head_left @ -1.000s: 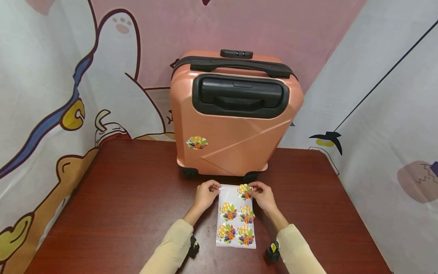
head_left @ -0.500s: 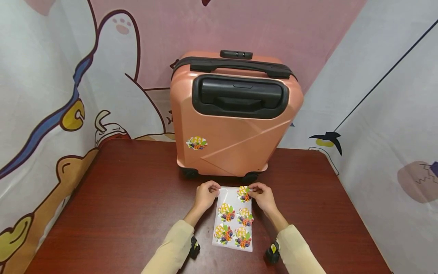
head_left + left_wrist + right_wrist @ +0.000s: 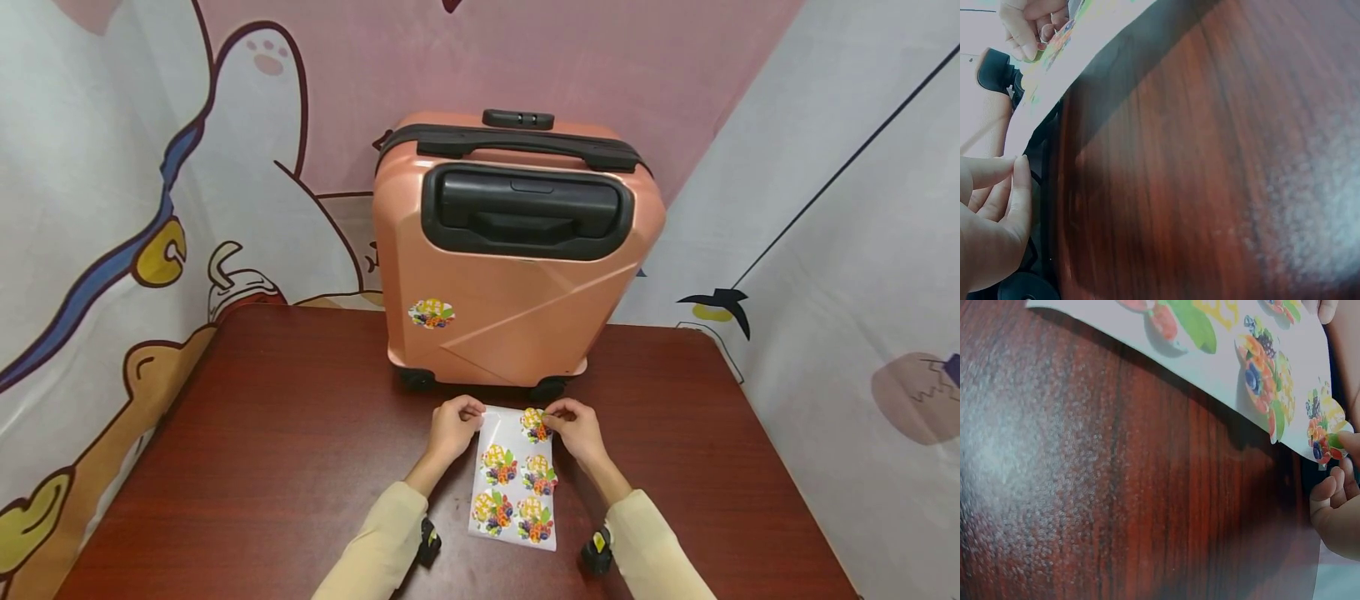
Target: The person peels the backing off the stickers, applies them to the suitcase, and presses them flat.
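A white sheet of fruit stickers (image 3: 498, 429) hangs between both hands, in front of the suitcase. My left hand (image 3: 453, 428) pinches its upper left corner between thumb and index finger, as the left wrist view also shows. The upper left spot of the sheet is bare; several stickers sit on the rest. At the upper right corner my right hand (image 3: 577, 430) pinches the edge of a fruit sticker (image 3: 533, 424). In the right wrist view this sticker (image 3: 1319, 428) reaches past the sheet's edge; how far it is lifted cannot be told.
An orange suitcase (image 3: 517, 308) with black handles stands upright on the dark red wooden table (image 3: 285, 433). One fruit sticker (image 3: 431, 314) is on its lower left front. Behind it hangs a cartoon-printed cloth (image 3: 525, 58). A black wrist device (image 3: 597, 552) is at the right sleeve.
The lower end of the sheet swung left and toward me, then slightly back right. Both hands keep their pinch and have hardly moved. The suitcase stays in place.
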The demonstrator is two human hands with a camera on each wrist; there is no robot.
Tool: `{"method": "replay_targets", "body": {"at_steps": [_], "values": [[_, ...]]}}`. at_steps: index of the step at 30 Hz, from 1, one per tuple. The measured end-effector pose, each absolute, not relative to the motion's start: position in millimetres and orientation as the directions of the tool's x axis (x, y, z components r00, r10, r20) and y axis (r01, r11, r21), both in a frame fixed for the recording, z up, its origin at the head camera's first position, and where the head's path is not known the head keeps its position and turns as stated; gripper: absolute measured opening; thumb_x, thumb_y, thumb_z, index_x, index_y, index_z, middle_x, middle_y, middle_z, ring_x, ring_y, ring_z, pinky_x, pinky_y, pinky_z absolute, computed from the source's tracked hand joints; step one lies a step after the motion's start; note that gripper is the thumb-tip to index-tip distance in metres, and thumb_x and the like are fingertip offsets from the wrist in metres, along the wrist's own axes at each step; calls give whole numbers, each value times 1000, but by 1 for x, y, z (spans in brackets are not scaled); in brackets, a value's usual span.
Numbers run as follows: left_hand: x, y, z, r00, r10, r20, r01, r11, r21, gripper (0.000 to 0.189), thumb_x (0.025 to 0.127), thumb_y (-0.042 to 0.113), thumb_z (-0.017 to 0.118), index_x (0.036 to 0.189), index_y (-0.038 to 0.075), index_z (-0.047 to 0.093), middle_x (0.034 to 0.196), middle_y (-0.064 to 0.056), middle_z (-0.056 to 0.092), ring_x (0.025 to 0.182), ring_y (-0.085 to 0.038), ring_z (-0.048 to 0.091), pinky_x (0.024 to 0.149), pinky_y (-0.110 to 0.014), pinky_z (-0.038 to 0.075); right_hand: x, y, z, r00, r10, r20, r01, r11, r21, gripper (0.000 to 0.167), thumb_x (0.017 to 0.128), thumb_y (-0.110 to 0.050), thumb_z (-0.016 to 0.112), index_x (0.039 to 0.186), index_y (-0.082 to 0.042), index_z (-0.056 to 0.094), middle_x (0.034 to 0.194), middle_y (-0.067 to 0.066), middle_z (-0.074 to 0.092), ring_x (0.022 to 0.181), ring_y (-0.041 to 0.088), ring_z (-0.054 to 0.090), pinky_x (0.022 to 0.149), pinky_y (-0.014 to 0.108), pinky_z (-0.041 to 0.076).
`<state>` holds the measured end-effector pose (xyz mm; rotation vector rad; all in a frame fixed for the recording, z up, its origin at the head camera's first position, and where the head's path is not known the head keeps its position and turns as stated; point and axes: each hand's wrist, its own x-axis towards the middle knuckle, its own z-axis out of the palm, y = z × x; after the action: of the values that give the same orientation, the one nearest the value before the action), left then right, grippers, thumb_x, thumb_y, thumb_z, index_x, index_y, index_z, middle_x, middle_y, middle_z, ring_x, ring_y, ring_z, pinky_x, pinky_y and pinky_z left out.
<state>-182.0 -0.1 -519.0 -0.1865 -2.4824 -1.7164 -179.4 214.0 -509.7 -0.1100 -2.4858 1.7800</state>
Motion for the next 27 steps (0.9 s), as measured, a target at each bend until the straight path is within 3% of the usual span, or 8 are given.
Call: {"method": "replay_targets", "body": {"at_steps": [10, 21, 27], "values": [[-183, -1, -519, -986, 38, 164, 167, 340, 925, 10, 74, -7, 67, 78, 2, 66, 70, -5, 62, 63, -13, 58, 57, -20, 48, -166, 203, -480, -994, 104, 19, 21, 378, -925, 6, 77, 11, 63, 81, 15, 59, 75, 25, 56, 59, 13, 46, 52, 19, 38], [-182, -2, -521, -986, 23, 162, 160, 360, 919, 10, 74, -8, 66, 77, 2, 66, 69, -4, 62, 62, -13, 56, 56, -21, 47, -178, 217, -508, -997, 74, -22, 48, 367, -929, 5, 78, 6, 66, 79, 7, 61, 69, 13, 56, 59, 21, 49, 49, 22, 39], [-182, -2, -523, -986, 24, 165, 162, 371, 915, 10, 73, -7, 66, 77, 3, 66, 69, -3, 62, 62, -11, 56, 56, -21, 46, -178, 218, -508, -998, 60, -22, 43, 367, -929, 5, 79, 6, 65, 78, 5, 61, 70, 11, 56, 58, 16, 49, 50, 23, 41]]}}
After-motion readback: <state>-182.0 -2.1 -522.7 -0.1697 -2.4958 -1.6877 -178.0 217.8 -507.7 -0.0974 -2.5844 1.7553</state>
